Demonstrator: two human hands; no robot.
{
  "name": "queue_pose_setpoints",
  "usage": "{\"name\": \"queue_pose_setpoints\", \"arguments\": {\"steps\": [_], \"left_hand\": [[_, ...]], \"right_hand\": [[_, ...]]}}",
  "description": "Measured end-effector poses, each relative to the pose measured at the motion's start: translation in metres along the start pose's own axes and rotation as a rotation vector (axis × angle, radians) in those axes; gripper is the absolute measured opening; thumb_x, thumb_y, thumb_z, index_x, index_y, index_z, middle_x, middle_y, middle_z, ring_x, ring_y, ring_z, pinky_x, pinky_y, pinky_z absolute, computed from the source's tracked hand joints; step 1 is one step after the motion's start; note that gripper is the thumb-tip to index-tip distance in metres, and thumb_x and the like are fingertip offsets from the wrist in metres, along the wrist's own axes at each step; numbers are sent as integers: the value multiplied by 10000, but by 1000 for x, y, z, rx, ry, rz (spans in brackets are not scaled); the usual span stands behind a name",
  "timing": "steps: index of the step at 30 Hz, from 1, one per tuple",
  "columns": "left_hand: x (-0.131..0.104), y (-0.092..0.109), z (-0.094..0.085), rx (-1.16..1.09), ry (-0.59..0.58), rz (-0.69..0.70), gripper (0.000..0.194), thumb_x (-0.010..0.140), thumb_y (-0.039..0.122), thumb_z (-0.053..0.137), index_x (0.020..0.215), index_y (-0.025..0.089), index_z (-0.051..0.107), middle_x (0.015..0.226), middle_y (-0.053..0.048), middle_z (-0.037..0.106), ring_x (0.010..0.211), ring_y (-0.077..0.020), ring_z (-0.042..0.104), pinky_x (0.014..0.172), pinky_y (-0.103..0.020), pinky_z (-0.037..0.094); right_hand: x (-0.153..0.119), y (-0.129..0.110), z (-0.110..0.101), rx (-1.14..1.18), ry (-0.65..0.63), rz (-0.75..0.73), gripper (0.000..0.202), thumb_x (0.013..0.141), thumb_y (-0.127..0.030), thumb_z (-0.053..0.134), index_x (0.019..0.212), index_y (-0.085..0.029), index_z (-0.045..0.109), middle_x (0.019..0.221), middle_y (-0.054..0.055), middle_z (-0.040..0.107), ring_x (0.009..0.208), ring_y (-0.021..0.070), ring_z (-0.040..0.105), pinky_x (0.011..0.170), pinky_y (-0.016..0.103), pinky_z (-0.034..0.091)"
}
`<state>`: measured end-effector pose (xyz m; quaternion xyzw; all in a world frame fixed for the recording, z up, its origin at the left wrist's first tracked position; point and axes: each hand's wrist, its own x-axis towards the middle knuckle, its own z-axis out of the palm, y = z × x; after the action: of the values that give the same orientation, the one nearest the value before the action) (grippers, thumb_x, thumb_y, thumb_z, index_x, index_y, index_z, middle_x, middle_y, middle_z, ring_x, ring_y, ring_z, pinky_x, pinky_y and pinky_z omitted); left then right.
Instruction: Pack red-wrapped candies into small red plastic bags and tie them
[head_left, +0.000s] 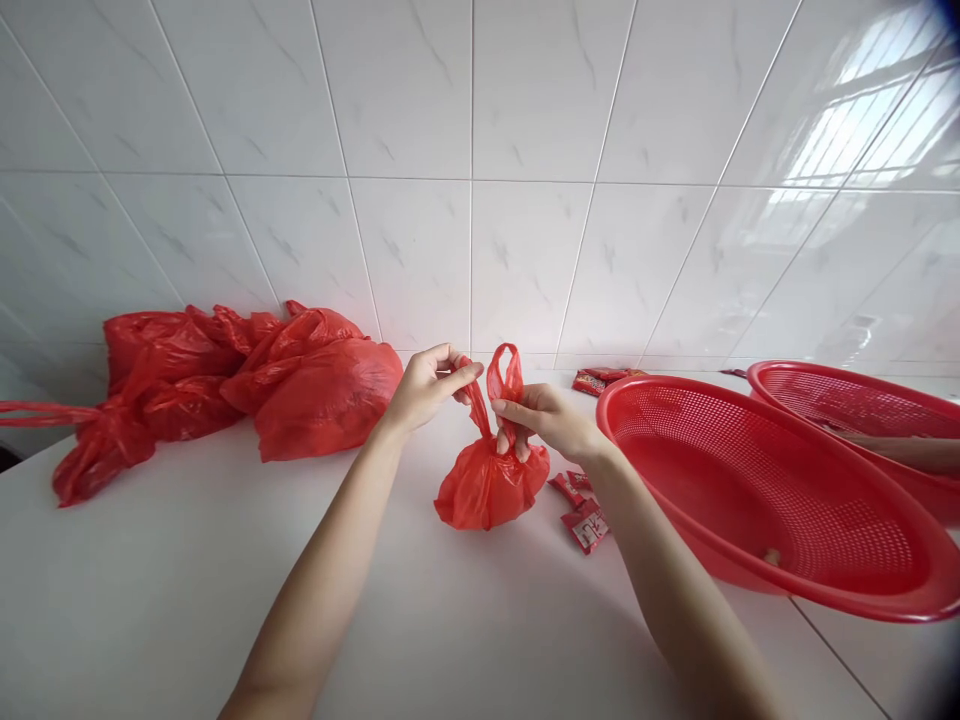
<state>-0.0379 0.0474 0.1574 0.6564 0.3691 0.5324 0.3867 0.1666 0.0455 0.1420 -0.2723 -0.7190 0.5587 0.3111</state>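
Centre frame, your left hand [429, 388] and right hand [553, 418] pinch one small bag [489, 490]; right, two baskets [705, 440]; left, perhaps four piled bags [330, 395].

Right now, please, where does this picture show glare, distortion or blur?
Head view: window glare whitens the glossy, grey-veined wall tiles at upper right; head view: the nearer oval red plastic basket seems stretched; head view: right-hand corners are dark and blurred, while the small gathered red plastic bag looks fairly clear.
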Motion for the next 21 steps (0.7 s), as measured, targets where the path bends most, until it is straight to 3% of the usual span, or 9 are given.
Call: {"name": "queue_pose_setpoints", "arguments": {"steps": [6, 12, 17, 21], "left_hand": [[-5, 11, 6, -21, -79, 69, 271, 786, 339, 748, 778, 156, 549, 791, 4, 561, 659, -110, 586, 655, -268, 532], [-9, 17, 7, 21, -126, 83, 264, 795, 360, 734, 790, 162, 560, 798, 5, 541, 730, -117, 555, 700, -255, 507], [-14, 23, 10, 21, -149, 103, 260, 794, 353, 744, 825, 170, 562, 810, -4, 584, 754, -125, 575, 716, -253, 493], [-18, 29, 13, 10, -159, 136, 227, 816, 329, 731, 825, 164, 575, 853, -39, 656, 818, -164, 635, 763, -297, 527]], "right_hand": [[0, 0, -1, -38, 15, 108, 393, 891, -509, 610, 802, -126, 638, 639, 43, 698, 439, 85, 560, 453, 209, 431], [-5, -8, -1, -18, -160, 68, 364, 779, -431, 765, 943, -130, 644, 795, 45, 721, 576, 123, 658, 566, 244, 531], [-1, -2, 1, -63, -21, 27, 343, 832, -450, 701, 855, -115, 630, 670, 39, 689, 448, 89, 569, 446, 211, 470], [-3, -6, 5, -56, 18, -13, 339, 832, -442, 705, 944, -138, 604, 651, 14, 678, 429, 91, 551, 406, 202, 448]]}}
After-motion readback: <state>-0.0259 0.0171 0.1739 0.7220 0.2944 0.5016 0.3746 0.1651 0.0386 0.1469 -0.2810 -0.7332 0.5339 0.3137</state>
